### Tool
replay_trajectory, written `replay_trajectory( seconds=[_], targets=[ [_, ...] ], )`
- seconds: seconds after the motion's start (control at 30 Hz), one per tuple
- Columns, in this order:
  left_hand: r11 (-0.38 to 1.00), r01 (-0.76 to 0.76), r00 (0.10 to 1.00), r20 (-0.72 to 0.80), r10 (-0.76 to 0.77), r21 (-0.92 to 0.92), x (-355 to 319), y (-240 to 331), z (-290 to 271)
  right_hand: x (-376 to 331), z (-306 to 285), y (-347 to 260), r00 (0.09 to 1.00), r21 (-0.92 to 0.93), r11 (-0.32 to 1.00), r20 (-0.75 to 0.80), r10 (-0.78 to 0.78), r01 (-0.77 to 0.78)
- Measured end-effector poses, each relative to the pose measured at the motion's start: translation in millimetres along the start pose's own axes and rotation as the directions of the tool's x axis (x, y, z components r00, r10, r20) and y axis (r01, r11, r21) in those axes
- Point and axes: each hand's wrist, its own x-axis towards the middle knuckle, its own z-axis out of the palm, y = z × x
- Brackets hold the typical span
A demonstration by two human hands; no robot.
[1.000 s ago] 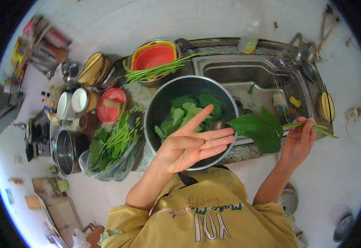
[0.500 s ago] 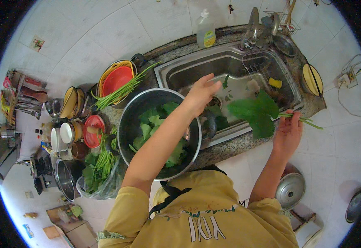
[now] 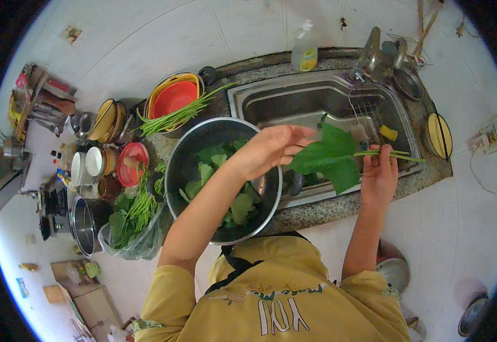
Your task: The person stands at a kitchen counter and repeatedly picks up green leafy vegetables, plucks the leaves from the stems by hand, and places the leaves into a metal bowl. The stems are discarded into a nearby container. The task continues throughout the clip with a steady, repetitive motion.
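My right hand point(image 3: 380, 176) pinches the thin green stems point(image 3: 393, 154) of a leafy green over the near right side of the sink point(image 3: 240, 100). The broad leaf point(image 3: 329, 157) spreads leftward from the stems. My left hand point(image 3: 274, 149) is open, its fingers stretched toward the leaf's left edge; whether they touch it I cannot tell. Below my left forearm stands a large metal pot point(image 3: 272, 206) with loose green leaves point(image 3: 241, 208) in it. Bare green stalks point(image 3: 180, 117) lie across a red basin point(image 3: 171, 98) nested with a yellow basket, left of the sink.
A clear plastic bag point(image 3: 151, 239) of leafy stalks sits left of the pot. Behind the sink stand a soap bottle point(image 3: 305, 48) and a faucet point(image 3: 367, 57). A yellow sponge point(image 3: 388, 133) lies in the sink. Bowls point(image 3: 94, 163) and a red plate point(image 3: 133, 159) crowd the left counter.
My right hand has brought the leaf left, toward my left hand. My left hand has turned and its fingers now reach toward the leaf. The whole view has shifted slightly.
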Motion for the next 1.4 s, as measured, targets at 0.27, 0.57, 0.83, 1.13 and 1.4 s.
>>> replay_trajectory(
  seconds=[0.27, 0.57, 0.83, 1.13, 1.4],
  targets=[
    [0.87, 0.022, 0.98, -0.184, 0.08, 0.492, 0, 5, 24, -9, 38, 16, 0.998, -0.187, 0.982, 0.069, -0.009, 0.022],
    [0.846, 0.17, 0.979, -0.183, -0.087, 0.506, -1, 6, 30, -6, 29, 15, 0.994, -0.24, 0.971, 0.101, 0.037, -0.011],
    [0.872, 0.189, 0.975, -0.189, -0.114, 0.451, 17, -14, 15, -1, 24, 7, 0.999, -0.291, 0.956, 0.041, -0.03, 0.041],
    [0.858, 0.031, 0.979, -0.189, 0.078, 0.512, 22, -10, 4, 7, 16, 4, 0.996, -0.295, 0.952, -0.02, -0.085, 0.075],
    [0.739, 0.169, 0.849, -0.477, 0.228, 0.653, 32, 1, -34, 28, 2, -1, 0.99, -0.096, 0.986, -0.035, -0.14, 0.136]
  ],
)
